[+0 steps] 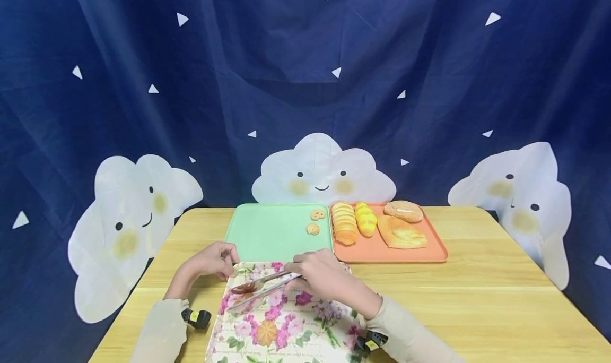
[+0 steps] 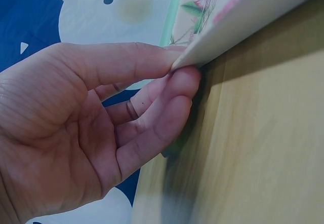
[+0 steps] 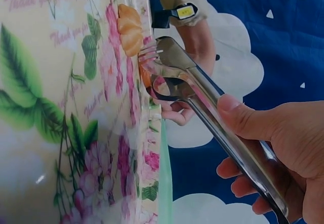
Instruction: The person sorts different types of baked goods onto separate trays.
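Note:
A floral tray [image 1: 305, 331] lies at the table's near edge. My left hand [image 1: 223, 263] pinches its far left corner; in the left wrist view the thumb and fingers [image 2: 174, 69] grip the tray's rim [image 2: 238, 24], with the fingers under it. My right hand [image 1: 317, 274] grips metal tongs [image 1: 260, 288] that point left across the tray's far end. In the right wrist view the tongs [image 3: 202, 100] are nearly closed, tips beside an orange piece [image 3: 129, 29] on the floral tray [image 3: 45, 133]. I cannot tell whether the tips hold anything.
A green tray [image 1: 267, 233] behind the floral one carries two small cookies [image 1: 312, 228]. To its right, an orange tray [image 1: 429, 254] holds several breads [image 1: 401, 231]. A blue curtain with cloud figures hangs behind the wooden table [image 1: 501, 310].

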`<state>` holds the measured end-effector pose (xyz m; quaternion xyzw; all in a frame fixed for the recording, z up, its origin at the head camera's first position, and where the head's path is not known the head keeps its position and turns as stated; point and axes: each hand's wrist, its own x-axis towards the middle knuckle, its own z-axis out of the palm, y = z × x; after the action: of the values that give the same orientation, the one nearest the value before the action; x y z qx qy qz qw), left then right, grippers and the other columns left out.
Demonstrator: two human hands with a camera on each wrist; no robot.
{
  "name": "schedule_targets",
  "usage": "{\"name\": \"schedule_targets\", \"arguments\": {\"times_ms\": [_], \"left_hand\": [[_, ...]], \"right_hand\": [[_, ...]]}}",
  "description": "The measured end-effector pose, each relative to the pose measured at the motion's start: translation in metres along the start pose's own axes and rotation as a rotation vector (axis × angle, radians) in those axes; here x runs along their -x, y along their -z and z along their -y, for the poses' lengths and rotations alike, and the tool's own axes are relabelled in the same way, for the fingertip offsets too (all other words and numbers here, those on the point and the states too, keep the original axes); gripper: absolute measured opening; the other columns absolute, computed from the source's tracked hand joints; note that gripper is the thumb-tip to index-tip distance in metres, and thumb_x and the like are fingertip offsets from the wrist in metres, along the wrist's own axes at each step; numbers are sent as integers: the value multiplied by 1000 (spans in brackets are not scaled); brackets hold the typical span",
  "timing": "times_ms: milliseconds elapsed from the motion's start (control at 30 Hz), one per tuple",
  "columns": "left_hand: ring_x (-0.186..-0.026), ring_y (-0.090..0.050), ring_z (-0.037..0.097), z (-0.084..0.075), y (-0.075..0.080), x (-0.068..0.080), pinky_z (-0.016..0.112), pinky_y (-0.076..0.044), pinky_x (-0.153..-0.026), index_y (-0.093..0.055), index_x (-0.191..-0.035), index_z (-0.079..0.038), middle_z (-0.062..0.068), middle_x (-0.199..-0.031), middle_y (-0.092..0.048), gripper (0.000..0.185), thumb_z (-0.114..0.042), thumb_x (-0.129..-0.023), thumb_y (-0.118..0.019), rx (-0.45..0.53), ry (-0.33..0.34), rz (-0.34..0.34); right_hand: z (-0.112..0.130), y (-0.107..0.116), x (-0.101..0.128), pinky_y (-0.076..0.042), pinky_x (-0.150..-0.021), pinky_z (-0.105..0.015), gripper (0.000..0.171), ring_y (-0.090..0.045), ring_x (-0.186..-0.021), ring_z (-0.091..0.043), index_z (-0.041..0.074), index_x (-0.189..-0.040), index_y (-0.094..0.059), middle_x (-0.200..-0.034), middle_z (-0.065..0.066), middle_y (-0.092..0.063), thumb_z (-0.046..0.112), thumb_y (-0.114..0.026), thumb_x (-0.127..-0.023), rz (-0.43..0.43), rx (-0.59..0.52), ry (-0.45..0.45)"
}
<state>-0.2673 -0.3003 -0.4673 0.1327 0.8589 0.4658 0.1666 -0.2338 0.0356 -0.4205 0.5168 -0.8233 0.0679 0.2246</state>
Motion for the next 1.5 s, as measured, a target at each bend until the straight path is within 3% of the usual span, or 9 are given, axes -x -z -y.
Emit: {"name": "schedule_targets", "arguments": {"times_ms": [200,700,833,1000,1200,1400,1500], "left_hand": [[-63,-63,19,0,0,0,34,-56,-59,-59,-93,10,-2,-66,-49,21,7,-73,-66,0,-1,1],[-62,-62,20,-1,0,0,34,-56,-59,-60,-92,9,-1,-67,-48,20,8,-73,-65,12,3,-3],[-62,-63,20,-1,0,0,35,-57,-60,-60,-92,7,-1,-67,-48,19,7,-74,-66,18,6,-4],[-63,-64,21,-1,0,0,35,-57,-60,-60,-93,8,0,-68,-50,19,7,-75,-66,21,6,-2],[-63,-64,20,-1,0,1,35,-58,-61,-60,-93,9,-1,-67,-49,19,6,-75,-67,22,-1,-4],[-63,-64,20,1,0,1,36,-58,-61,-60,-94,9,-2,-65,-48,21,5,-76,-70,33,-12,-2],[-63,-64,20,1,0,2,36,-58,-61,-60,-95,10,-2,-64,-50,22,5,-76,-71,41,-14,5]], "right_hand": [[-3,1,1,-11,-47,-14,31,-31,-52,1,25,-100,-78,-67,12,-55,51,-73,-85,11,-8,-14],[-21,12,3,-7,-47,-15,27,-32,-50,0,24,-96,-77,-66,11,-56,48,-74,-84,-102,59,-34],[-30,15,4,-5,-47,-15,28,-38,-48,-1,23,-97,-78,-67,10,-59,47,-75,-83,-135,78,-81],[-40,21,5,-12,-45,-15,31,-49,-50,-6,20,-103,-78,-71,6,-65,45,-74,-85,-137,74,-177],[-54,22,9,-10,-45,-17,38,-48,-49,-6,22,-104,-80,-71,7,-66,53,-71,-83,-193,173,-268],[-64,18,13,-14,-42,-18,64,-41,-46,-7,21,-104,-81,-76,4,-71,66,-39,-89,-237,193,-335],[-70,14,15,-14,-42,-18,54,-38,-44,-7,22,-101,-81,-74,5,-69,64,-50,-87,-256,218,-357]]}}
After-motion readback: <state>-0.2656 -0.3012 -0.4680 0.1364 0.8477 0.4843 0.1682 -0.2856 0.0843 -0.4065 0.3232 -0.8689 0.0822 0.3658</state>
